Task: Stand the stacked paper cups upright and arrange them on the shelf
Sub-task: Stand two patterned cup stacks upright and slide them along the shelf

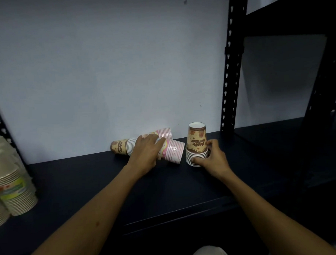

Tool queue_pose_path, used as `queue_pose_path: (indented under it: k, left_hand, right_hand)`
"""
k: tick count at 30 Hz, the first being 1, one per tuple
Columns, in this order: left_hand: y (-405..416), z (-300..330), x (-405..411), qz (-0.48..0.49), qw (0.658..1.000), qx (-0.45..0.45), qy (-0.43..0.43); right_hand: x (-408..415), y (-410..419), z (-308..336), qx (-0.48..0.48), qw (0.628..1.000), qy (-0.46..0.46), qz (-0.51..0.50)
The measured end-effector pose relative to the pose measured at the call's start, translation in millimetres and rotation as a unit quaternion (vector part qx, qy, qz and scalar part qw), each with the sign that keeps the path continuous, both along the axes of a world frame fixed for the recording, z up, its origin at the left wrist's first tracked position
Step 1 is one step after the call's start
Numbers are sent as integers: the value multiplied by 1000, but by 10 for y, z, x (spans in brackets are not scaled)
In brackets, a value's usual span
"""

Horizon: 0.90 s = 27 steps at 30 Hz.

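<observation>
A brown-and-yellow stack of paper cups [197,143] stands rims-down on the dark shelf [165,186], right of centre. My right hand [214,158] grips its lower rims from the right. Left of it, a pink stack [173,151] lies on its side, and my left hand [147,150] rests over its narrow end. Behind that lie a second pink stack [164,132] and a brown stack [120,147], both on their sides against the wall.
Tall stacks of pale paper bowls [11,186] fill the shelf's left end. A black perforated upright [230,68] stands behind the cups on the right, with another dark shelf bay [289,142] beyond it. The white wall closes off the back.
</observation>
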State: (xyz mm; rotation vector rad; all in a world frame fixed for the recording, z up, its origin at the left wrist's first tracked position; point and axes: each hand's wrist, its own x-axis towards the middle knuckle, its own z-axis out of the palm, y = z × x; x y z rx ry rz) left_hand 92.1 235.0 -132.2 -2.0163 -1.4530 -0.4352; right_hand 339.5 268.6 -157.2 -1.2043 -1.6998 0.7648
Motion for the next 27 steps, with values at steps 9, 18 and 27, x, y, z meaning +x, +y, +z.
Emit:
queue_pose_path:
  k: [9,18,27]
  left_hand:
    - [-245,349,-206,-51,995,-18,89]
    - [-435,196,-119,-100,994,34,11]
    - [-416,-231,218,-151,743,-131,-639]
  right_hand:
    - [-154,-139,38,-1,1000,-15,11]
    - [-281,-223,45,-1,999,-15,34]
    - [-277,-251,35,8,999,-16,36]
